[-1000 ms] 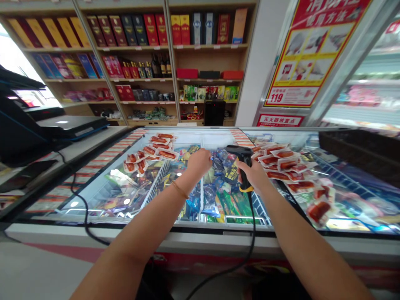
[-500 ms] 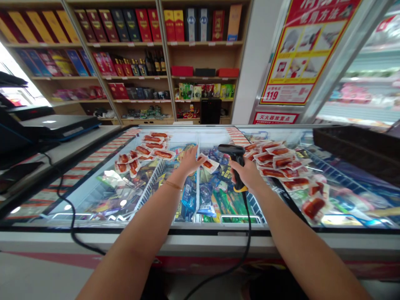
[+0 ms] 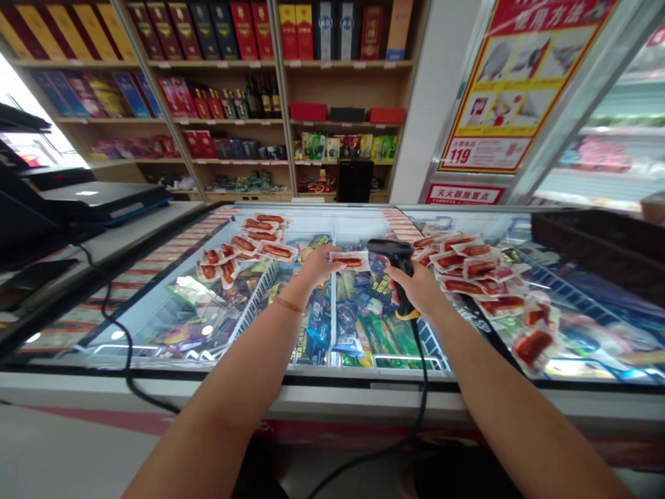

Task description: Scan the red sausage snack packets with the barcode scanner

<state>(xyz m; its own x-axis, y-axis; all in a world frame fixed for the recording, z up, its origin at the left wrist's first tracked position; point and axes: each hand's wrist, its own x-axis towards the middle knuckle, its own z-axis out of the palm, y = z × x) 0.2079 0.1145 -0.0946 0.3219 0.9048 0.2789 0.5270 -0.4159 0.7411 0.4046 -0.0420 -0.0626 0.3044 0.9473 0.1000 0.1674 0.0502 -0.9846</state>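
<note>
while the left hand [image 3: 316, 267] had a sausage pack [image 3: 354, 261] pinched by one end over the freezer's glass top [image 3: 312, 223], the right hand [image 3: 417, 287] was wrapped round a black scanner [image 3: 398, 255], its nose near the pack. a small bunch of packs [image 3: 244, 244] lay off left, a bigger pile [image 3: 467, 267] right, stocked shelves [image 3: 228, 122] behind.

Room above freezer [image 3: 332, 398] centre, sausage packs [image 3: 478, 268] right, hanging cable [image 3: 425, 381]

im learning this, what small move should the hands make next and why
Perhaps aim the scanner squarely at the sausage pack: the left hand holds that pack near the scanner, which the right hand grips.
</note>
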